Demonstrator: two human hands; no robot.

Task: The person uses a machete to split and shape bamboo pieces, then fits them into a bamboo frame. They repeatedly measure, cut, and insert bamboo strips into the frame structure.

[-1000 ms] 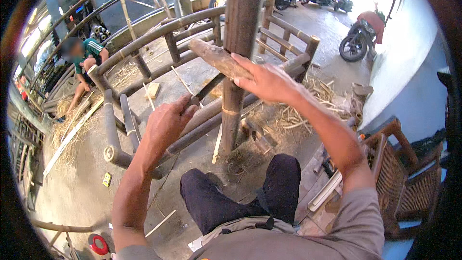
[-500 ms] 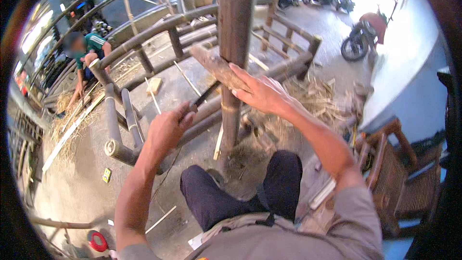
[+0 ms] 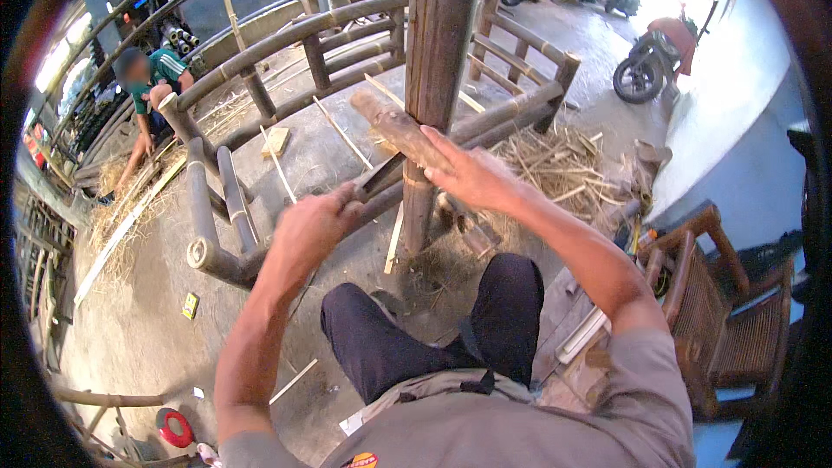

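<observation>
An upright thick bamboo pole (image 3: 442, 52) stands in front of my knees. My left hand (image 3: 314, 224) is shut on the handle of a dark blade (image 3: 380, 177), whose far end lies against the pole. My right hand (image 3: 470, 175) grips a rough wooden club (image 3: 392, 123). The club slants up to the left, just above the blade and across the front of the pole. The pole's foot is partly hidden behind my right hand.
A bamboo furniture frame (image 3: 217, 208) lies on the concrete floor to the left and behind the pole. Another person (image 3: 143, 78) crouches at far left. Straw and shavings (image 3: 555, 165) lie to the right, a bamboo chair (image 3: 711, 295) stands at right, and motorbikes (image 3: 650, 61) are parked beyond.
The club in my right hand has come down a little toward the blade. My left hand stays on the blade's handle, almost unmoved.
</observation>
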